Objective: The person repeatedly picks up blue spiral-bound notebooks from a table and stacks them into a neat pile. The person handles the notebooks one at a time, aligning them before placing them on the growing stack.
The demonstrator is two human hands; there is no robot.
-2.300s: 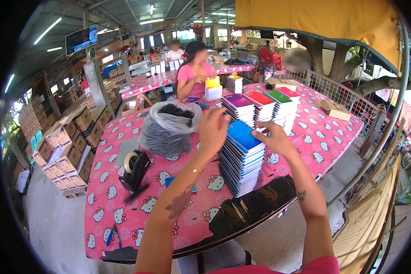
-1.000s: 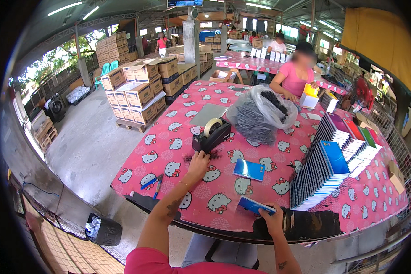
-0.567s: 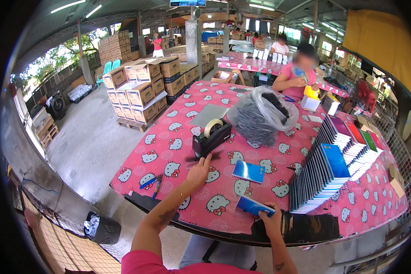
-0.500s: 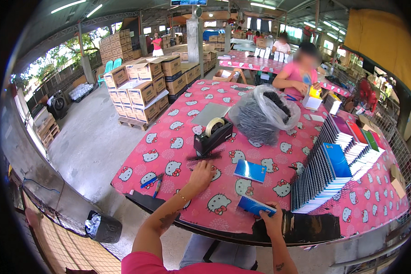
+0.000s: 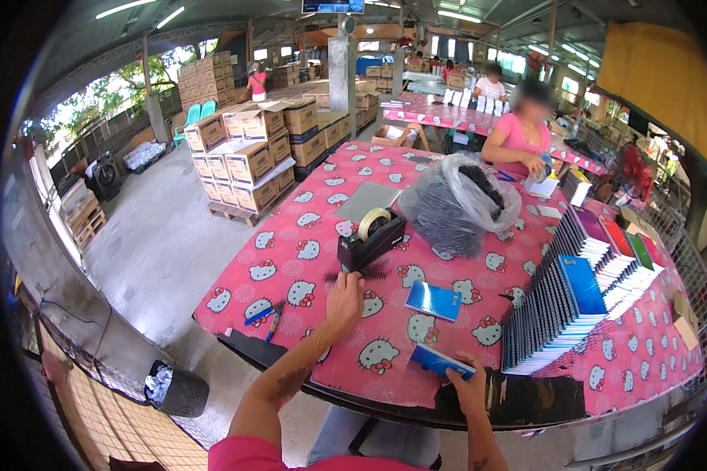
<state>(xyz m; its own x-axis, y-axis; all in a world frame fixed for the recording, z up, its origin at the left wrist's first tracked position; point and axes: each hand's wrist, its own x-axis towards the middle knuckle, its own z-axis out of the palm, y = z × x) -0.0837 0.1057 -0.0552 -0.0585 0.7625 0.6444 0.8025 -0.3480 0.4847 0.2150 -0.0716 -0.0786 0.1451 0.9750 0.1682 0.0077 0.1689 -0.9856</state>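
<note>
Glossy blue notebook cover point(image 5: 440, 362), black plastic comb spine point(image 5: 357, 274), shiny printed pink cloth over the surface point(image 5: 306, 228), crinkled clear plastic bag point(image 5: 459, 202)

Open shed, concrete floor point(image 5: 161, 243), stacked cartons point(image 5: 247, 153)

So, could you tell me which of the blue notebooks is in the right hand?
The one at the table's near edge, gripped by the right hand; the other loose one lies untouched farther in.

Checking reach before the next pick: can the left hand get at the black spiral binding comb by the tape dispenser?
Probably yes. The left hand lies flat on the tablecloth with its fingertips right at the black spiral binding comb, in front of the tape dispenser. Nothing lies between them.
</note>
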